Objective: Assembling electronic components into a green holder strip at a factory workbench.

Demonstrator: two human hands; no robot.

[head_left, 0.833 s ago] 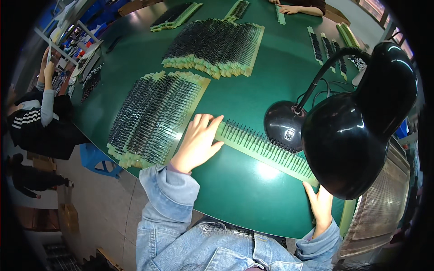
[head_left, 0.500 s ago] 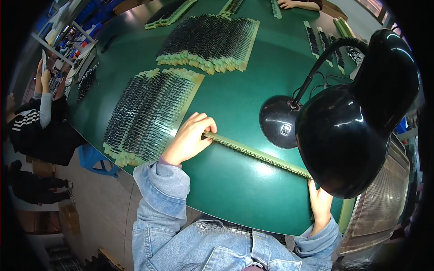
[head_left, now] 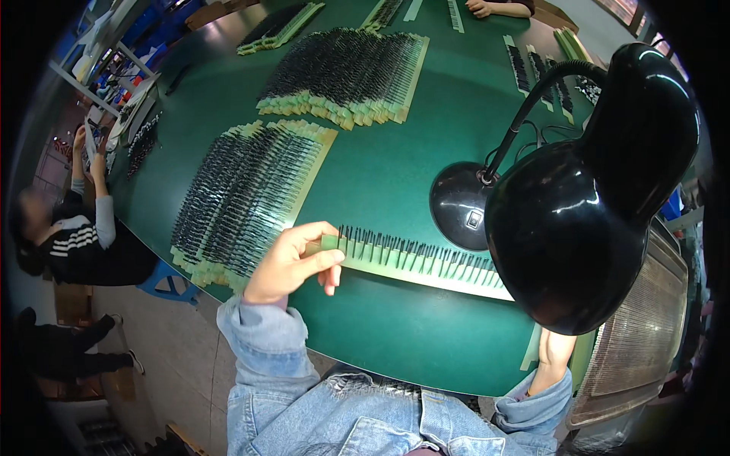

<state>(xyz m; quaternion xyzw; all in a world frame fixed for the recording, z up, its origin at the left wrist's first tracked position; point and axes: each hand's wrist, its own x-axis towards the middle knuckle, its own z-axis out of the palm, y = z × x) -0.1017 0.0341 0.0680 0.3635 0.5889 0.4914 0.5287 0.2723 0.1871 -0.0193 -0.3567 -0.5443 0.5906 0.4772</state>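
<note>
A long pale-green strip [head_left: 426,275] with a row of thin black pin-like pieces sticking up from it is held above the table. My left hand [head_left: 285,266] is closed on its left end, the thumb lying across the strip's face. The strip runs right until the black lamp head [head_left: 574,228] hides its far end. My right hand [head_left: 557,349] shows only near the wrist; its fingers are behind the lamp head, so I cannot see whether they touch the strip. Close to my left hand lies a near stack of similar strips [head_left: 247,197], overlapping in rows.
Farther back on the green table [head_left: 380,163] is another stack of strips [head_left: 342,76]. The lamp base [head_left: 460,205] stands beyond the held strip. A ribbed tray [head_left: 639,334] is at right. Another person [head_left: 76,235] works at left; a co-worker's hand [head_left: 479,8] rests at the far edge.
The strip has turned so its row of black pieces now faces up and shows. My left hand has come nearer and left; my right fingers have gone behind the lamp head.
</note>
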